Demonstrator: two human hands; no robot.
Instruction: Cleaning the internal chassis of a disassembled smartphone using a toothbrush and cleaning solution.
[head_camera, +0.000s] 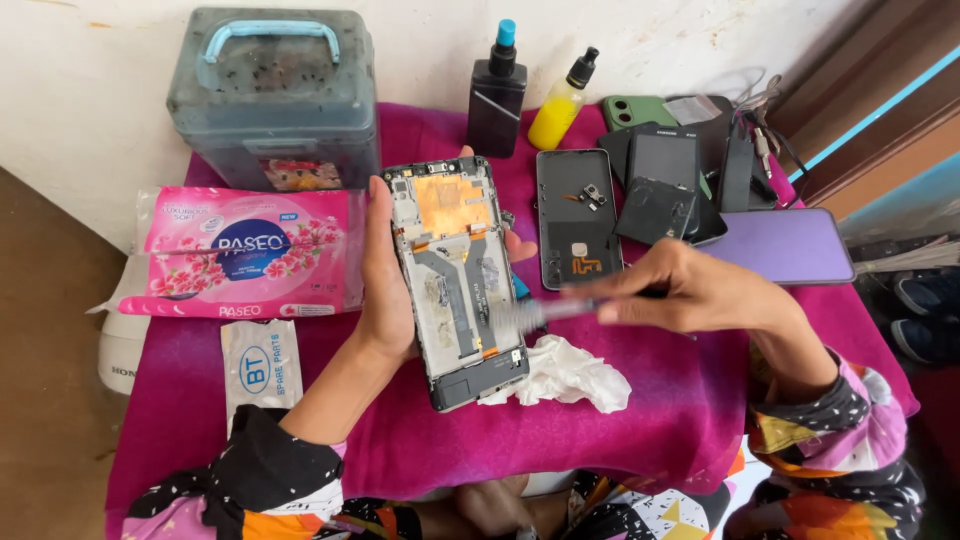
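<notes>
Brushing opened phone frame, mid-clean.
L hand (385, 285) clamped on phone frame (455, 280), centre of magenta cloth (650, 420); R hand (690, 290) pinched on brush (540, 313), bristles at mid-frame. Next likely needs light strokes near flex.

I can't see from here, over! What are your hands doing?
Left hand holds opened phone frame. Right hand brushes it with blurred tool. Crumpled tissue beneath.
</notes>
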